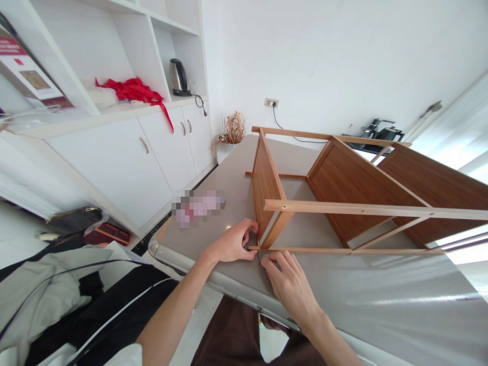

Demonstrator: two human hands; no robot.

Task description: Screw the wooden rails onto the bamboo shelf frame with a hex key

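Note:
A wooden shelf rack [366, 209] with brown panels lies on its side on the grey table. My left hand [232, 243] is closed round the near corner of the rack, its fingers at the end panel [266, 188] and its thumb by the end of the lower rail [305, 250]. Just right of it, my right hand [288, 279] is closed in a pinch at the outer side of that rail. Whatever its fingertips hold is too small and hidden to name.
The grey table [381, 290] has a rounded near edge. A blurred pinkish item [200, 207] lies left of the rack. Behind stand white cabinets [114, 157] with a kettle [179, 78] and red cloth [133, 90]. Clothes [49, 300] are piled at lower left.

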